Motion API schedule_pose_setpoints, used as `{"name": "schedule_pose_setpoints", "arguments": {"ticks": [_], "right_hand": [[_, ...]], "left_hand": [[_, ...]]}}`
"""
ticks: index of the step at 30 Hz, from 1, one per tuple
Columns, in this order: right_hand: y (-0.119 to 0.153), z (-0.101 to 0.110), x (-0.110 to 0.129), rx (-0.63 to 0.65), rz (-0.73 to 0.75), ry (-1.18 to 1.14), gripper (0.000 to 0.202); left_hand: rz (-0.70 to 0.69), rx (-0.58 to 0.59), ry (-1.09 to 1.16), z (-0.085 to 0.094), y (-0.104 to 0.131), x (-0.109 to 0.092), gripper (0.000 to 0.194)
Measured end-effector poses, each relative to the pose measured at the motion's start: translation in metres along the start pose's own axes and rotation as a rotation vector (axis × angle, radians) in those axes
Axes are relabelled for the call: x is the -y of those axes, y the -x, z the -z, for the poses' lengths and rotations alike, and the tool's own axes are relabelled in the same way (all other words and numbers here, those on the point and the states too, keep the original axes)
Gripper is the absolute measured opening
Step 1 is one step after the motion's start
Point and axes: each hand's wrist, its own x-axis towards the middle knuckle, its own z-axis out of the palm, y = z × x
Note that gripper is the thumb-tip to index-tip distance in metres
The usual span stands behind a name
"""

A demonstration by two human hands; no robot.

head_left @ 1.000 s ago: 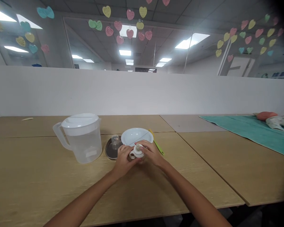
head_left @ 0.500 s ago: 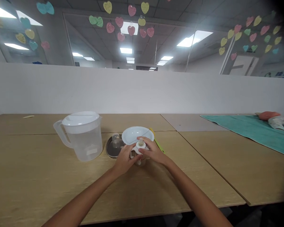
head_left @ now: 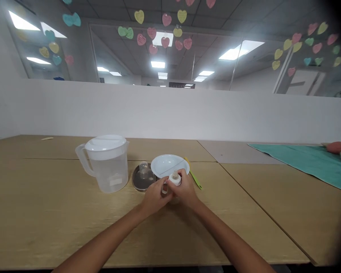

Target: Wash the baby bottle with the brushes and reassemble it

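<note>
Left hand (head_left: 156, 195) partly closed, fingers curled around side of small translucent bottle with white collar, white side handle and pale teat (head_left: 175, 179), just in front of round white bowl (head_left: 165, 163). Right hand (head_left: 186, 190) bent snugly about collar, thumb and fingers gripping. Left of bowl: dark oval metal tray (head_left: 140, 184) bearing clear domed cap (head_left: 143, 167). Right of bowl: slim yellow-and-green utensil (head_left: 196, 179) on tan wooden tabletop (head_left: 165, 242).
</note>
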Motion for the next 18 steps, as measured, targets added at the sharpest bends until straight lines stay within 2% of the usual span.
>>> {"name": "schedule_pose_setpoints", "arguments": {"ticks": [3,8,14,18], "right_hand": [[0.001,0.003,0.002,0.025,0.035,-0.013,0.039],[-0.007,0.015,0.0,0.229,0.205,-0.027,0.043],[-0.009,0.014,-0.006,0.158,0.217,-0.056,0.041],[-0.008,0.017,-0.007,0.231,0.213,-0.271,0.035]], "left_hand": [[0.051,-0.018,-0.013,-0.002,0.001,0.001,0.047],[0.047,0.075,0.058,0.006,-0.004,0.004,0.05],[0.036,0.121,0.092,0.01,-0.007,0.006,0.054],[0.058,0.144,0.092,0.01,-0.006,0.007,0.056]]}}
